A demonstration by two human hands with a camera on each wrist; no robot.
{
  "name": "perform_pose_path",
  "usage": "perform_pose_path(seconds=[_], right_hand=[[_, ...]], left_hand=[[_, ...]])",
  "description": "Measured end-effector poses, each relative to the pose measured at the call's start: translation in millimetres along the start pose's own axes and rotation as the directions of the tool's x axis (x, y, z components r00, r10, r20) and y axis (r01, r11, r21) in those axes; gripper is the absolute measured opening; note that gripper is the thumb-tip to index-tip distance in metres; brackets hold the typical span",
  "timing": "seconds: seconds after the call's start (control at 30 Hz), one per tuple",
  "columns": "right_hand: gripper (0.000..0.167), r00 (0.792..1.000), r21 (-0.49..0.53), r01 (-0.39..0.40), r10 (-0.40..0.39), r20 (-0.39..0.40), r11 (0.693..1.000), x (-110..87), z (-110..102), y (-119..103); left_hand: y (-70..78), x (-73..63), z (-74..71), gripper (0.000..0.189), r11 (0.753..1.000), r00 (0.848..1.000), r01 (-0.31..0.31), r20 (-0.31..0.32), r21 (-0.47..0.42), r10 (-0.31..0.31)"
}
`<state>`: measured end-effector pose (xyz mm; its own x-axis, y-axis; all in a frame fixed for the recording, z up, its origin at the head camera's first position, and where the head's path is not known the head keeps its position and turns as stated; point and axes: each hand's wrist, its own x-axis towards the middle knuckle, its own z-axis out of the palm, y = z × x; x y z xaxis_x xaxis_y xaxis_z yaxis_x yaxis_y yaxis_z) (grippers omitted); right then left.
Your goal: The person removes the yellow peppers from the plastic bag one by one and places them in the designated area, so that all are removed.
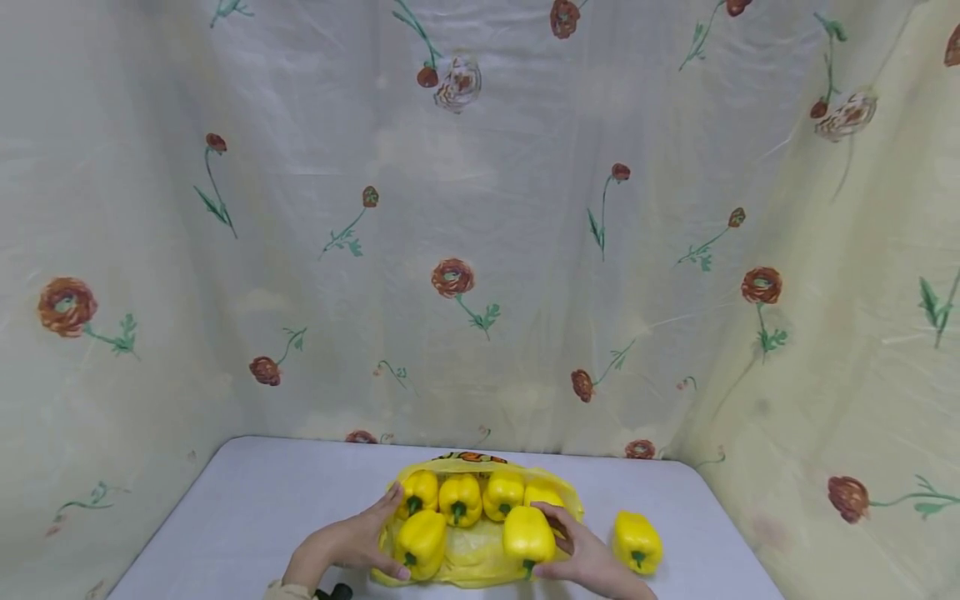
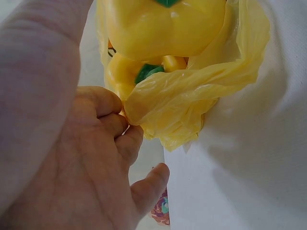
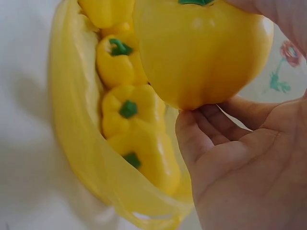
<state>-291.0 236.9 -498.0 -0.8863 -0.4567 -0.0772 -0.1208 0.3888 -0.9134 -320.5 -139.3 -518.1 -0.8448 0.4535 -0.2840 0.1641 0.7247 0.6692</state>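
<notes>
A yellow plastic bag (image 1: pixel 480 560) lies on the table with its mouth facing me, several yellow bell peppers inside. In its back row sits a pepper (image 1: pixel 460 500) with a green stem; another pepper (image 1: pixel 420 544) lies at the front left. My left hand (image 1: pixel 348 540) holds the bag's left edge, its fingers bent against the thin plastic (image 2: pixel 177 96) in the left wrist view. At the bag's right side, my right hand (image 1: pixel 588 560) grips a yellow bell pepper (image 1: pixel 528 535) between thumb and fingers. The right wrist view shows this pepper (image 3: pixel 201 52) above the row.
One more yellow bell pepper (image 1: pixel 637 542) lies on the white table (image 1: pixel 277 483), right of the bag. A flower-printed curtain (image 1: pixel 525 317) surrounds the table at the back and sides. A small black object (image 1: pixel 341 592) shows by the left wrist.
</notes>
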Motion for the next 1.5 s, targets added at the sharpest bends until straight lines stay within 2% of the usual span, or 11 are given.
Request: perform_pose_path(seconds=[0.13, 0.4, 0.67, 0.9, 1.13, 1.4, 1.5], right_hand=[[0.083, 0.999, 0.019, 0.035, -0.034, -0.022, 0.999, -5.4, -11.1, -1.9], [0.08, 0.992, -0.007, 0.026, -0.027, -0.123, 1.0, -16.8, -33.3, -0.4], [0.082, 0.977, 0.005, 0.129, -0.126, -0.172, 0.992, -31.3, -60.0, 9.3], [0.083, 0.967, 0.035, 0.036, -0.026, -0.254, 0.999, -44.7, -79.7, 13.9], [0.084, 0.956, 0.046, 0.018, -0.004, -0.293, 0.999, -57.1, -94.6, 20.8], [0.083, 0.932, 0.059, -0.128, 0.14, -0.335, 0.99, -68.2, -111.7, 29.7], [0.084, 0.925, 0.052, -0.151, 0.159, -0.344, 0.987, -74.0, -117.2, 33.5]], left_hand=[[1.4, -2.0, -1.1, 0.12, 1.0, 1.0, -0.01, -0.002, 0.012, 0.01], [1.5, -3.8, -1.0, 0.12, 1.0, 1.0, -0.019, -0.01, 0.005, 0.019], [1.2, -3.4, -1.3, 0.121, 1.0, 1.0, -0.023, -0.01, 0.006, 0.023], [0.6, -1.8, -1.3, 0.121, 1.0, 1.0, -0.019, -0.012, -0.008, 0.019], [-2.6, 1.3, 0.3, 0.121, 1.0, 1.0, -0.011, 0.001, -0.025, 0.011], [-2.2, 1.7, -0.4, 0.122, 1.0, 1.0, -0.013, -0.006, -0.009, 0.013], [-2.8, 2.2, 0.5, 0.123, 1.0, 1.0, -0.01, -0.006, -0.014, 0.01]])
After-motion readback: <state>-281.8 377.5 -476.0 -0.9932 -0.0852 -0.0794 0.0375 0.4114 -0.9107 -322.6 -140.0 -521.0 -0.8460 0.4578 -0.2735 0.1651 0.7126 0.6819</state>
